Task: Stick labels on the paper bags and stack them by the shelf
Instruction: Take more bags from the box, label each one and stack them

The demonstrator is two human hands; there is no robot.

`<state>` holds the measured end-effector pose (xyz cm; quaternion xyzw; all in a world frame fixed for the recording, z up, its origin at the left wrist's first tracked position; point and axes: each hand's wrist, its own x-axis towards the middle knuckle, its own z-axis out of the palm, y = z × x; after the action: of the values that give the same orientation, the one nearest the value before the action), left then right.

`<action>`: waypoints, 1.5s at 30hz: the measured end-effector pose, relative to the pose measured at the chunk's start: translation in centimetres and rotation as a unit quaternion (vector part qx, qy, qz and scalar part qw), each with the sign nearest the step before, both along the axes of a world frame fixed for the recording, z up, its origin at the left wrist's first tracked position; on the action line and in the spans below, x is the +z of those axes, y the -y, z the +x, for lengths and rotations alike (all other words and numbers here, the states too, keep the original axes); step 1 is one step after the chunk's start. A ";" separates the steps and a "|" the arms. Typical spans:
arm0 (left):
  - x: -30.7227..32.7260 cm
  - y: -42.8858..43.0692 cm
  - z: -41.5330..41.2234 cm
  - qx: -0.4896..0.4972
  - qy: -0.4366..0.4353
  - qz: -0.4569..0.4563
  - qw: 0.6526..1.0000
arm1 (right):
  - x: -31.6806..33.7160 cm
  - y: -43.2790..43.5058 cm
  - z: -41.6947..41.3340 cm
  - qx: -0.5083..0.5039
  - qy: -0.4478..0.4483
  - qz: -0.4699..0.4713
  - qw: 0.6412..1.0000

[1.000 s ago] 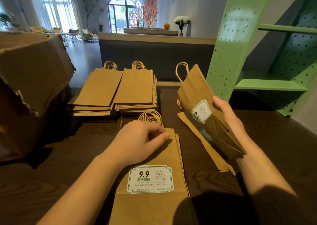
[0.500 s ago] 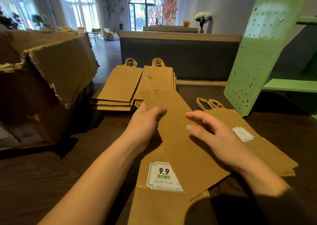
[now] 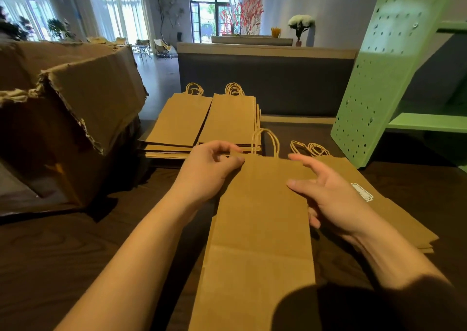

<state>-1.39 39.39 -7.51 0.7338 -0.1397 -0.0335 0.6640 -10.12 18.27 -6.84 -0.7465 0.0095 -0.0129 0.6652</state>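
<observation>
Unlabelled paper bag (image 3: 260, 229) flat on the tabletop (image 3: 75, 255)
Left hand (image 3: 212, 171) pinches its top corner; right hand (image 3: 331, 199) spread over its edge; cardboard box (image 3: 75, 118) contents hidden

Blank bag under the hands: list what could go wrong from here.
1. The blank bag, pinched at a corner by the left hand, shows no label and lies beside the labelled stack; it could get stacked unlabelled.
2. That stack by the green shelf lies fanned, so added bags may slide.
</observation>
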 end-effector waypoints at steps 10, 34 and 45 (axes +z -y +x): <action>0.1 0.1 -0.5 0.105 0.173 0.395 0.896 | -2.6 0.2 1.6 -0.042 0.086 -0.187 0.978; -0.4 1.9 -2.3 -0.100 0.273 0.336 0.896 | -3.1 7.2 2.3 -0.249 -0.230 -0.504 0.794; -0.9 1.8 -1.9 -0.094 0.262 0.336 0.899 | -3.0 8.5 2.1 -0.255 -0.287 -0.485 0.786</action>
<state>-3.26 37.57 -8.45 0.8790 -0.3579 0.0528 0.3106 -8.03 9.80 -9.80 -0.9107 0.3821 0.0301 0.1543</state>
